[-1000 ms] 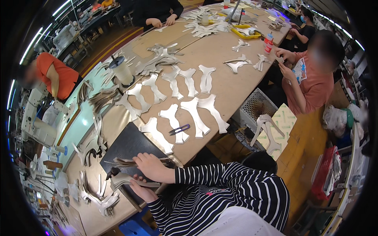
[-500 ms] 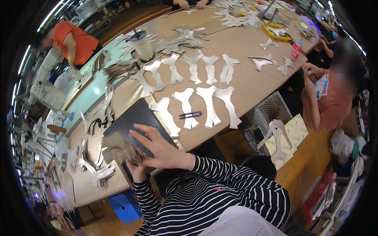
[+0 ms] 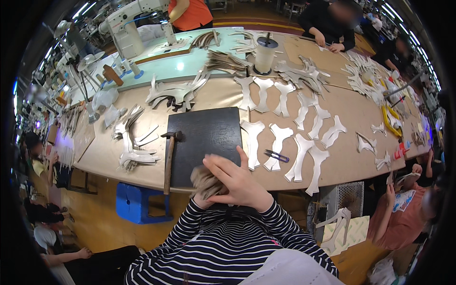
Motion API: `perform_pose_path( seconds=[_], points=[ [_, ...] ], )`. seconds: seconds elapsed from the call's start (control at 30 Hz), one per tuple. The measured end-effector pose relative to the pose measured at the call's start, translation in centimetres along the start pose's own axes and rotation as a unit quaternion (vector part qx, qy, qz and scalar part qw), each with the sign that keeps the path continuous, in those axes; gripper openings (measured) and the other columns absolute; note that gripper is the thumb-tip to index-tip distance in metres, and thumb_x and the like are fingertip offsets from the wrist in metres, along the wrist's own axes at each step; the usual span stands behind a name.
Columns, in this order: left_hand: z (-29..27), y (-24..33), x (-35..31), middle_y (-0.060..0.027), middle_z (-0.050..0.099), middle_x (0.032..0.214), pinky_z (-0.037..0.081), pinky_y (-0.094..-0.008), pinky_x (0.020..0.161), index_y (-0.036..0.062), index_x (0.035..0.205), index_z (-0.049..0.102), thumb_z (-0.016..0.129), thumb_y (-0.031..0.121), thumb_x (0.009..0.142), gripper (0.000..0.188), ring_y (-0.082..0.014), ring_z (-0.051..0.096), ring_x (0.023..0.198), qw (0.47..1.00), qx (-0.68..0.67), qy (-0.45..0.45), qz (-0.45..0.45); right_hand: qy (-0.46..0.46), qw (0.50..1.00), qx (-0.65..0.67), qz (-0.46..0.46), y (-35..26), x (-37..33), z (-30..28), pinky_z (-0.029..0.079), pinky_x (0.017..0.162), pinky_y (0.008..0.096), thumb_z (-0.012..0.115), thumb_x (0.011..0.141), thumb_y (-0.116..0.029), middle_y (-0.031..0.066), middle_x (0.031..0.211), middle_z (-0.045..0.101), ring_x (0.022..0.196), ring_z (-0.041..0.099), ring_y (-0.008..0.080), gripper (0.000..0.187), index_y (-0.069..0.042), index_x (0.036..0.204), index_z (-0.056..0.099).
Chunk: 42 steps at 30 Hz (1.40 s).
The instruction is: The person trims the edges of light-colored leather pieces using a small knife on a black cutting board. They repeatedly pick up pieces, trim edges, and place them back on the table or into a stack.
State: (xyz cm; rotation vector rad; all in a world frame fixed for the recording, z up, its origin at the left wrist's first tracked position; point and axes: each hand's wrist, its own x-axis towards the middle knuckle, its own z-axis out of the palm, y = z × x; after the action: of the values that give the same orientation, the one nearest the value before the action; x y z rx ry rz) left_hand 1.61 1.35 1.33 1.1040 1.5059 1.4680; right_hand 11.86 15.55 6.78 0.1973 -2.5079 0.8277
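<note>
Low in front of me, my left hand (image 3: pixel 201 201) grips a folded stack of taupe leather-like pieces (image 3: pixel 205 182). Most of that hand lies behind the stack and my other hand. My right hand (image 3: pixel 242 184) is against the stack's right side with its fingers spread, one pointing up. Just beyond is a black flat board (image 3: pixel 205 135). Along the board's left edge lies a hammer (image 3: pixel 170 161) with a wooden handle. To the right, white Y-shaped cut pieces (image 3: pixel 279 141) lie in two rows, with small dark thread snips (image 3: pixel 277 156) among the nearer ones.
Piles of strips (image 3: pixel 130 142) lie left of the board. A thread cone (image 3: pixel 264 56) stands behind the rows, near a sewing machine (image 3: pixel 124 33). A blue stool (image 3: pixel 137 203) is under the table's left side. Co-workers sit right and at the far side.
My view has swung left and levelled, bringing the hammer into sight. Both hands keep together at the stack, and my right hand now covers more of it.
</note>
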Motion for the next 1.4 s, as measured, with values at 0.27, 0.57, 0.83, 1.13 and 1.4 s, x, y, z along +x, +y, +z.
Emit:
perform_pose_path(
  seconds=[0.27, 0.57, 0.83, 1.13, 1.4],
  points=[
    [-0.3, -0.5, 0.1, -0.0093, 0.051, 0.135, 0.042, -0.0358, 0.105, 0.0074, 0.139, 0.044, 0.06, 0.016, 0.094, 0.048, -0.0229, 0.051, 0.124, 0.995, -0.096, 0.001, 0.014, 0.156, 0.985, 0.026, -0.072, -0.9, 1.1, 0.7, 0.006, 0.115, 0.0592, 0.073, 0.078, -0.05, 0.0026, 0.127, 0.06, 0.131, 0.045, 0.0194, 0.061, -0.018, 0.128, 0.06],
    [-1.0, 0.6, -0.4, -0.0083, 0.048, 0.136, 0.039, -0.0356, 0.109, 0.0083, 0.139, 0.043, 0.058, 0.015, 0.097, 0.045, -0.0226, 0.049, 0.127, 0.986, 0.13, 0.061, 0.081, 0.073, 0.995, -0.069, 0.001, -1.0, 0.8, -0.6, 0.004, 0.115, 0.0593, 0.081, 0.068, -0.049, 0.0017, 0.127, 0.063, 0.129, 0.049, 0.0242, 0.068, -0.013, 0.123, 0.061],
    [1.6, 0.1, 1.4, -0.0132, 0.044, 0.139, 0.042, -0.0322, 0.106, 0.0088, 0.149, 0.024, 0.058, 0.015, 0.098, 0.062, -0.0196, 0.047, 0.129, 0.908, 0.371, 0.097, 0.168, 0.107, 0.99, -0.082, 0.05, -0.2, 0.7, 1.5, -0.003, 0.114, 0.0595, 0.085, 0.066, -0.042, 0.0042, 0.121, 0.066, 0.121, 0.058, 0.0219, 0.075, -0.01, 0.127, 0.056],
    [-1.6, -1.0, 6.1, -0.0139, 0.047, 0.136, 0.039, -0.0336, 0.109, 0.0069, 0.153, 0.021, 0.069, 0.006, 0.086, 0.083, -0.0207, 0.047, 0.128, 0.981, 0.102, -0.01, 0.167, 0.111, 0.993, -0.018, -0.044, 3.3, 2.6, 0.2, 0.011, 0.114, 0.058, 0.086, 0.063, -0.043, 0.014, 0.128, 0.06, 0.126, 0.052, 0.028, 0.088, -0.007, 0.134, 0.05],
    [-10.5, -4.9, 19.5, -0.0024, 0.062, 0.092, 0.051, -0.0357, 0.09, 0.0028, 0.127, 0.052, 0.07, 0.012, 0.087, 0.045, -0.0189, 0.06, 0.096, 0.861, -0.501, 0.042, 0.073, 0.135, 0.98, -0.146, 0.016, 8.3, 12.3, -6.6, 0.029, 0.106, 0.0475, 0.075, 0.081, -0.029, 0.0125, 0.132, 0.054, 0.123, 0.049, 0.0333, 0.056, -0.009, 0.129, 0.054]
  ],
)
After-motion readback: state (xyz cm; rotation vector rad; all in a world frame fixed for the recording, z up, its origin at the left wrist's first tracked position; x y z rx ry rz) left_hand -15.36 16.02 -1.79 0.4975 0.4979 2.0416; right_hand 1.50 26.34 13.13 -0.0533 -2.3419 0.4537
